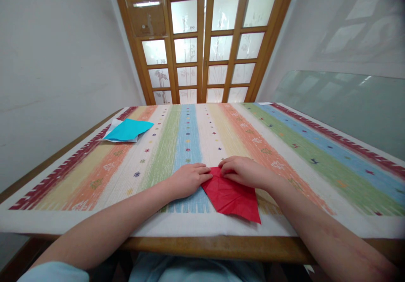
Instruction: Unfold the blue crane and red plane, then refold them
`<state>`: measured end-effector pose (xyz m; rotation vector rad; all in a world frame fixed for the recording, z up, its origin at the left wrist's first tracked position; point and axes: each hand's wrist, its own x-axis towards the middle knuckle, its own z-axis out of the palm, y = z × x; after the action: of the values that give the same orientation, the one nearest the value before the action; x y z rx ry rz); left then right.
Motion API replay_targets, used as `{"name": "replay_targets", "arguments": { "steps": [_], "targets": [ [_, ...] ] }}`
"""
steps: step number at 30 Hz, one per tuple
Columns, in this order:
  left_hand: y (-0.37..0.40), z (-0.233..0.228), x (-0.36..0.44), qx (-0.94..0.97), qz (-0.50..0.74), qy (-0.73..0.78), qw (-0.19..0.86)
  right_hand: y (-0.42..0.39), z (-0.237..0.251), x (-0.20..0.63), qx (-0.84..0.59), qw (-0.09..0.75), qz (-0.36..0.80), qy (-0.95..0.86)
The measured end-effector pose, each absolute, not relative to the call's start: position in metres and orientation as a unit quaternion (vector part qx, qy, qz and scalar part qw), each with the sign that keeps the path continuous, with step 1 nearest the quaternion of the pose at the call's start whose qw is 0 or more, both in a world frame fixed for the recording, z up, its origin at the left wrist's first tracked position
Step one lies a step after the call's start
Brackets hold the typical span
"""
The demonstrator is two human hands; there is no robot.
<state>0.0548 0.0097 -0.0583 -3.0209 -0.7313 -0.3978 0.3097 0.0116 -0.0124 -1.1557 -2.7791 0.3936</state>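
Observation:
A sheet of red paper [236, 195] with crease lines lies on the tablecloth near the front edge of the table, its lower right corner pointing towards me. At its upper left edge, my left hand [190, 180] has its fingers closed on the paper's corner. My right hand [242, 170] rests over the upper right part, fingers curled and pinching the paper near its top edge. The fingertips of both hands are close together, with a narrow strip of red between them. Parts of the paper's top edge are hidden beneath the fingers.
Blue paper [129, 130] lies over white paper [114, 124] at the table's far left. A striped tablecloth [167, 147] covers the table, whose wooden front edge [215, 248] is close to my body. A glass-paned wooden door [202, 41] stands behind; walls flank both sides.

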Motion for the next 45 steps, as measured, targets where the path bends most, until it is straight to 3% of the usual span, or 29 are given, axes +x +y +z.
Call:
{"name": "replay_targets", "arguments": {
  "steps": [17,45],
  "targets": [
    [0.0072,-0.0567,0.0562,-0.961,-0.115,-0.251,-0.001,0.0057,-0.0109,0.3054,-0.345,0.034,0.063,-0.936],
    [0.0077,-0.0569,0.0564,-0.96,-0.108,-0.256,0.017,0.0111,-0.0178,0.3089,-0.306,0.053,0.077,-0.947]
  ]
}}
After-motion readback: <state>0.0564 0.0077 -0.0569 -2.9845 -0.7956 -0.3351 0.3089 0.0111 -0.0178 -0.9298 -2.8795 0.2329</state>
